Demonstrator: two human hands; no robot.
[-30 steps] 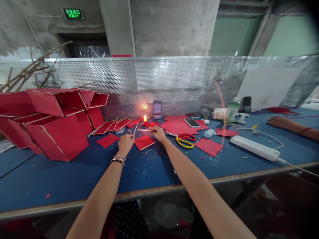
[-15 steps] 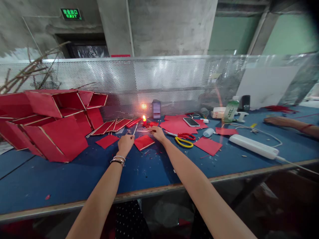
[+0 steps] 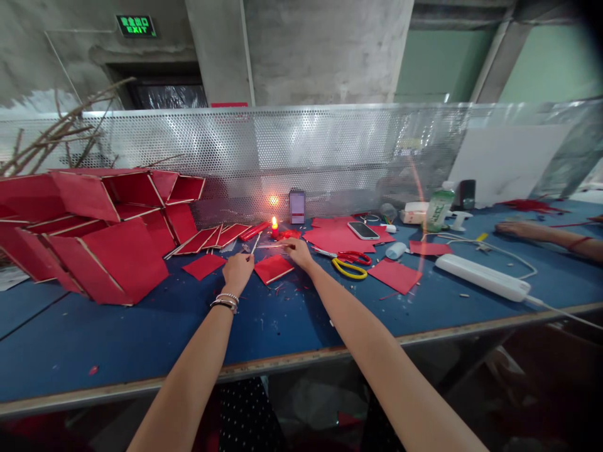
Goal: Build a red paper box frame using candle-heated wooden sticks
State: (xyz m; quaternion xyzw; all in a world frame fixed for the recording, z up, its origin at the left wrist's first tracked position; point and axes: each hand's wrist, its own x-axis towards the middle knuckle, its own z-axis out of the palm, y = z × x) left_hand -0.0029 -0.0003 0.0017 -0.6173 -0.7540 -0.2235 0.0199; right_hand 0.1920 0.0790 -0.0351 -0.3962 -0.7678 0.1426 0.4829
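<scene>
Across most of the view, a blue table [image 3: 169, 351], with a perforated metal screen [image 3: 330, 150] along the far edge. Over the left end, from far edge to near the middle, a stack of red panel boxes [image 3: 132, 257] with pale seams. Right of centre, toward the far edge, overlapping red sheets [image 3: 330, 236] under a flat phone [image 3: 363, 231]. Near the right part of the front edge, a white power strip [image 3: 483, 278]. By the far right, a co-worker's hand [image 3: 511, 230], a touch further left than a second ago. At mid-table, well back from the front edge, the left hand [image 3: 239, 271], with finger and thumb pressed together on a thin pale stick [image 3: 256, 242], upward and toward the flame. Opposite, the right hand [image 3: 298, 253], fingertips in a pinch, apparently on a slim strip [image 3: 273, 245]; too small to tell for sure. Between and below both, a small red panel [image 3: 273, 269] flat on the table. Just right, scissors [image 3: 340, 257], out of use. Beyond the fingers, toward the far edge, a lit candle [image 3: 275, 231]. Almost no change in either hand over the last second: by judgement, a steady hold beside the heat, with no new step begun.
</scene>
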